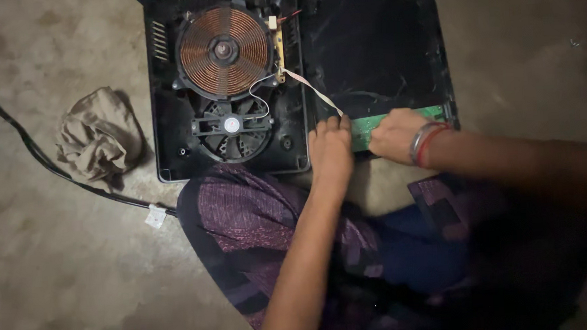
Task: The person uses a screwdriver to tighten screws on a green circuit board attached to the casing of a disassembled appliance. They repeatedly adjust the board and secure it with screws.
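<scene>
A narrow green circuit board (pixel 398 122) lies along the near edge of a black lid panel (pixel 374 47), which rests flat on the concrete floor (pixel 78 277). The board is a thin strip, partly covered by both hands. The left hand (pixel 331 146) presses on the board's left end, fingers bent down onto it. The right hand (pixel 396 134), with bangles (pixel 426 143) at the wrist, lies curled over the board's middle; whether either hand actually grips it cannot be told. A flat ribbon cable (pixel 313 87) runs from the board's left end to the open cooker base (pixel 226 88), which touches the lid's left edge and shows a copper coil (pixel 224 50) with a fan (pixel 231 128) below it. A crumpled cloth (pixel 98 135) and a black cord (pixel 10 126) lie on the floor left of the base. Bare floor lies right of the lid; the person's knees crowd its near edge.
</scene>
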